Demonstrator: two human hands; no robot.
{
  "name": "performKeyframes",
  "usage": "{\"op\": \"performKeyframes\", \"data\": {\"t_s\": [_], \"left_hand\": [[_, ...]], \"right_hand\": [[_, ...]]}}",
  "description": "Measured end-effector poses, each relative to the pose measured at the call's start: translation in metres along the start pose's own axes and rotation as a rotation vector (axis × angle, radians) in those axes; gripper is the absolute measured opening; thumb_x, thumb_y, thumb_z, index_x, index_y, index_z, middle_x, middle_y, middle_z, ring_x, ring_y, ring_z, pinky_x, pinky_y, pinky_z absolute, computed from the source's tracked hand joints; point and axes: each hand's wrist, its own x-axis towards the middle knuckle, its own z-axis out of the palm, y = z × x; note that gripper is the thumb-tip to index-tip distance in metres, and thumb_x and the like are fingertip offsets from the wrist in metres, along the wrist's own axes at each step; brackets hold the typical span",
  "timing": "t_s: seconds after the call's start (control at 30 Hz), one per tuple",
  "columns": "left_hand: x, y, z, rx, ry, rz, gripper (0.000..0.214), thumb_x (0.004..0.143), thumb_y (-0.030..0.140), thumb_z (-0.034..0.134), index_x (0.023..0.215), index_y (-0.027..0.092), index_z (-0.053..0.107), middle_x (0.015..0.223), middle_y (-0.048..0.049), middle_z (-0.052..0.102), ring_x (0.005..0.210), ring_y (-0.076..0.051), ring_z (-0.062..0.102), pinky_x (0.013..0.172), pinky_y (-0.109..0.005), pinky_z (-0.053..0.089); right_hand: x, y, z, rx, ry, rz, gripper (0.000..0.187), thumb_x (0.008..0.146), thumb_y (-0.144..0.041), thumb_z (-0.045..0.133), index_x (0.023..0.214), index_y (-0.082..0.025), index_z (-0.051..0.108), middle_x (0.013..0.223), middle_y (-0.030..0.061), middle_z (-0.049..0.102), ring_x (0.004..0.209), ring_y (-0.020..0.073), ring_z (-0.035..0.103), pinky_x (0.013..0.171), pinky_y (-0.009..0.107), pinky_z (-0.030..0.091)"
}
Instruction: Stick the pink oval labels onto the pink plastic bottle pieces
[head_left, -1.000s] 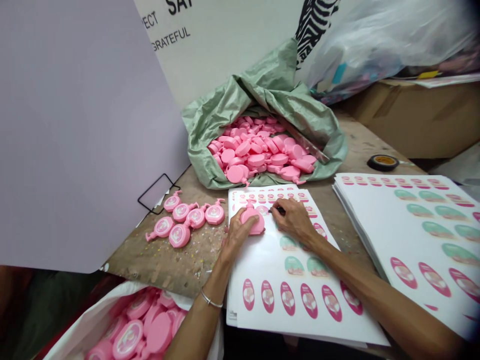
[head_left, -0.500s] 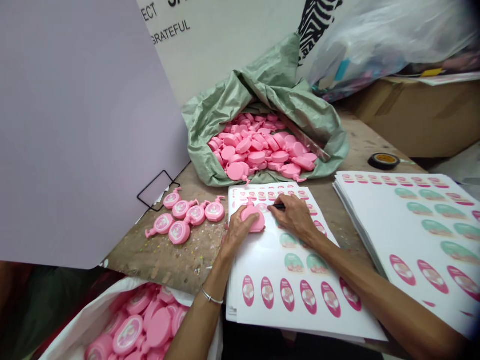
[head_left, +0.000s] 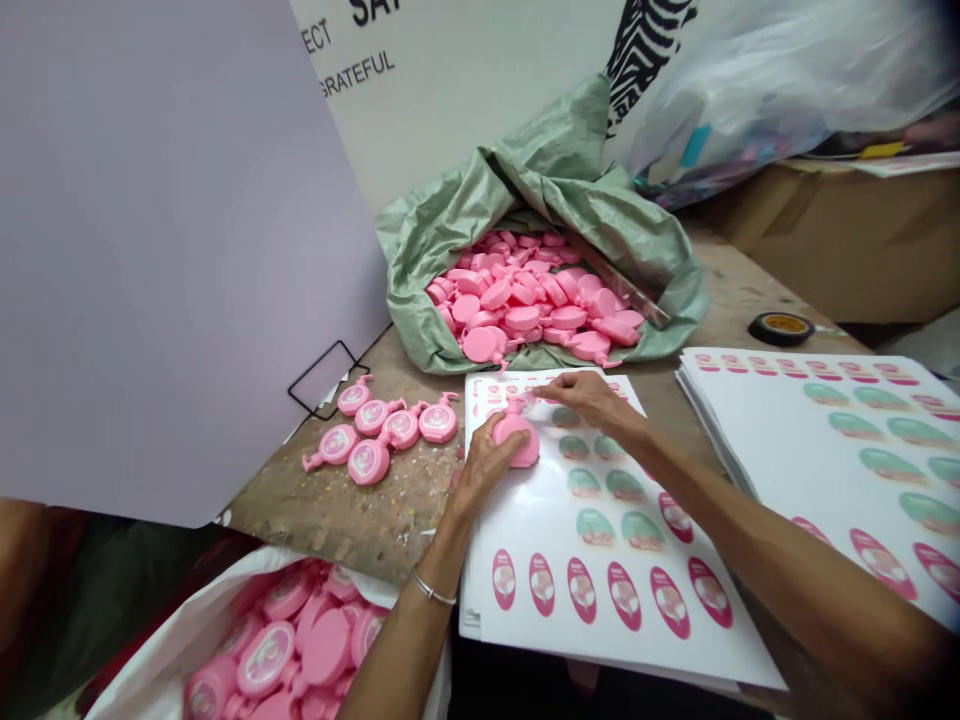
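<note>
White sheets (head_left: 525, 510) lie in a pile on the brown table (head_left: 352, 510), and under their near edge it is dark. On their right, I see a strip of table between them and a second pile (head_left: 795, 460). On their left, there is some room on the table before I get to six small pink pumps (head_left: 437, 423). The green bag (head_left: 420, 300) sits just past the far edge of the sheets, so that way is tight. A big grey board (head_left: 187, 250) stands like a wall on the far left. Low on the near left is a white bag (head_left: 172, 640) with lots of pink pumps in it.

From my seat far away, I see the left hand (head_left: 487, 465) gripping one pink bottle (head_left: 523, 450), with the thumb on top. The right hand (head_left: 592, 400) reaches over the sheets from the right, palm side down. Its fingertips are close together by the neck of the bottle. I can't tell if they pinch something.

The bottle is over the far left part of the sheets. Its flat round side faces up. Its neck points away from the person, at the green bag, so its long line goes from near to far.
</note>
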Motion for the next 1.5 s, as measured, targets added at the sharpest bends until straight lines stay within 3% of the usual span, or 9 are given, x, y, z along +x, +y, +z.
{"op": "performKeyframes", "data": {"t_s": [0.17,0.3,0.4,0.5,0.67,1.33,1.5], "left_hand": [[-0.008,0.005,0.005,-0.186,0.043,-0.06,0.043,0.069,0.045,0.073,0.099,0.016,0.066,0.088,-0.0054,0.066,0.081,-0.02,0.064,0.071,-0.028,0.054],[-0.021,0.015,0.008,-0.514,-0.027,-0.182,0.061,0.08,0.065,0.052,0.11,0.012,0.06,0.084,-0.0093,0.067,0.069,-0.02,0.068,0.058,-0.028,0.056],[-0.03,0.024,0.006,-0.614,-0.132,-0.234,0.067,0.086,0.068,0.038,0.111,0.01,0.061,0.085,-0.0127,0.07,0.067,-0.022,0.069,0.055,-0.03,0.057],[-0.035,0.029,0.004,-0.624,-0.123,-0.241,0.066,0.089,0.065,0.035,0.111,0.01,0.062,0.088,-0.014,0.071,0.068,-0.023,0.07,0.057,-0.032,0.058],[-0.04,0.033,0.004,-0.604,-0.083,-0.222,0.066,0.091,0.064,0.033,0.111,0.009,0.063,0.092,-0.014,0.072,0.073,-0.023,0.071,0.061,-0.032,0.059],[-0.044,0.037,0.003,-0.581,-0.113,-0.198,0.069,0.088,0.067,0.034,0.108,0.008,0.064,0.088,-0.0129,0.072,0.075,-0.023,0.071,0.062,-0.034,0.06],[-0.045,0.04,0.003,-0.578,-0.083,-0.215,0.068,0.088,0.067,0.034,0.116,0.011,0.061,0.092,-0.0118,0.072,0.073,-0.022,0.071,0.061,-0.033,0.06]], "right_hand": [[-0.032,-0.007,-0.025,0.221,0.217,-0.114,0.046,0.067,-0.063,0.066,0.071,-0.018,0.063,0.058,-0.0022,0.054,0.051,0.0091,0.044,0.045,0.023,0.031],[-0.067,-0.012,-0.017,0.268,0.143,-0.208,0.039,0.073,-0.056,0.067,0.093,-0.023,0.073,0.083,0.0015,0.071,0.075,0.017,0.063,0.063,0.025,0.048],[-0.087,-0.017,-0.003,0.279,0.073,-0.261,0.032,0.076,-0.051,0.066,0.089,-0.024,0.075,0.092,0.0021,0.074,0.087,0.0213,0.067,0.077,0.03,0.052],[-0.099,-0.021,0.004,0.257,0.036,-0.313,0.03,0.078,-0.049,0.065,0.088,-0.022,0.076,0.092,0.0031,0.075,0.085,0.022,0.068,0.077,0.031,0.053],[-0.106,-0.024,0.006,0.253,0.061,-0.336,0.032,0.079,-0.049,0.065,0.088,-0.021,0.076,0.091,0.0046,0.074,0.082,0.0208,0.067,0.073,0.03,0.053],[-0.107,-0.027,0.01,0.232,0.138,-0.308,0.027,0.075,-0.047,0.069,0.083,-0.022,0.073,0.078,0.0014,0.071,0.066,0.0142,0.059,0.06,0.027,0.047],[-0.106,-0.026,0.011,0.214,0.152,-0.311,0.027,0.076,-0.049,0.068,0.083,-0.023,0.073,0.076,0.0021,0.071,0.066,0.0155,0.06,0.059,0.028,0.048]]}}
